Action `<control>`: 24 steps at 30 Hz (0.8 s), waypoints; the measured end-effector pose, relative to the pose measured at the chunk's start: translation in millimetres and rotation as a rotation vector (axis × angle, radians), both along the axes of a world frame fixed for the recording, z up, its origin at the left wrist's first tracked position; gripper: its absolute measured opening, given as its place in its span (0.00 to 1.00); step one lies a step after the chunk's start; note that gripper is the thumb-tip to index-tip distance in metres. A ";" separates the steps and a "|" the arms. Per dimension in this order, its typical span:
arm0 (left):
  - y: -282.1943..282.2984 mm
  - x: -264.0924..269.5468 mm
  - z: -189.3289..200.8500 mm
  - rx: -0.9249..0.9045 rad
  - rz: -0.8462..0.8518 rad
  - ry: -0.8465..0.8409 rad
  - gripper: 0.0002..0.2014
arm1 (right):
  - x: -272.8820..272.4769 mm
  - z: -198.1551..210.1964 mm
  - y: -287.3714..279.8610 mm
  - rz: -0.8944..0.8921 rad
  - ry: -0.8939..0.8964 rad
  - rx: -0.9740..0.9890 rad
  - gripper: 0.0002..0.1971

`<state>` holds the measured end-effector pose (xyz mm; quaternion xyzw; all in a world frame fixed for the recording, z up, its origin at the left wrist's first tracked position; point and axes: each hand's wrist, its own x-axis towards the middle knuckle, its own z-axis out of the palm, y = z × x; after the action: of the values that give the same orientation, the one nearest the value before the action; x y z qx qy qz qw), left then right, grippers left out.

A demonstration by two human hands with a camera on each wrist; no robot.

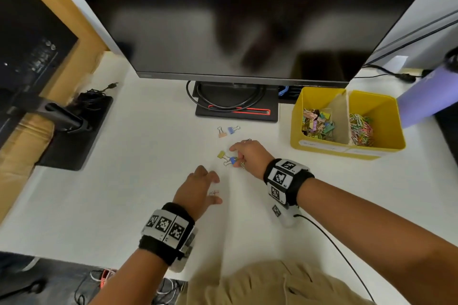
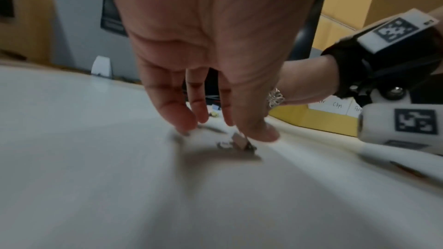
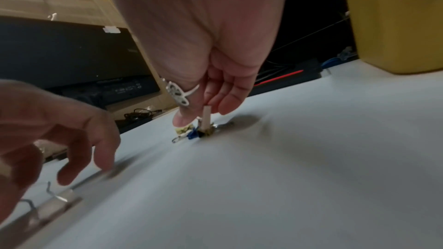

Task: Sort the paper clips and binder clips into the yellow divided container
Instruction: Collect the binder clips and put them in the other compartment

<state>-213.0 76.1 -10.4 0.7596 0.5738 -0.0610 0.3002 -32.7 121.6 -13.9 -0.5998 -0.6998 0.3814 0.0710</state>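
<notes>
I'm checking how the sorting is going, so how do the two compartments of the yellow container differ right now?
The left compartment of the yellow container holds chunky binder clips in mixed pastel colours, with wire handles sticking out; the right compartment holds a tangle of thin, multicoloured paper clips. The binder clips spread across the left compartment's floor; the paper clips bunch against the divider, leaving bare yellow floor to their right. Both are open-topped and partly filled.
</notes>
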 end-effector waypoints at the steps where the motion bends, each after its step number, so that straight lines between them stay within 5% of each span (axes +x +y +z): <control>1: -1.7 0.7 -2.0 0.007 -0.001 -0.013 0.19 | -3.6 -0.4 0.9 0.020 -0.027 -0.004 0.21; 6: 0.3 -0.7 -14.3 0.044 0.105 -0.153 0.11 | -9.3 -4.7 0.5 0.096 -0.105 0.030 0.09; 11: 24.5 -7.5 -13.5 0.085 0.596 -0.461 0.05 | -0.6 -8.4 -2.4 0.127 -0.154 0.080 0.13; 14: 37.3 -4.3 -8.7 -0.196 0.883 -0.852 0.03 | 2.2 -11.4 -1.5 0.163 -0.177 0.085 0.15; 18: 45.9 10.4 -2.7 -0.495 0.992 -1.270 0.06 | 1.0 -15.6 -4.7 0.332 -0.364 0.138 0.19; 22: 62.3 17.7 -0.9 -0.556 1.041 -1.318 0.09 | 9.2 -14.1 1.1 0.249 -0.293 0.114 0.15; 24: 66.9 22.0 -2.7 -0.419 0.870 -1.112 0.11 | 17.5 -11.5 4.5 0.152 -0.214 0.086 0.14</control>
<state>-190.9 143.1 -13.1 0.3089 0.5624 0.3495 0.6827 -15.2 126.1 -25.3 -0.5788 -0.7625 0.2891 -0.0075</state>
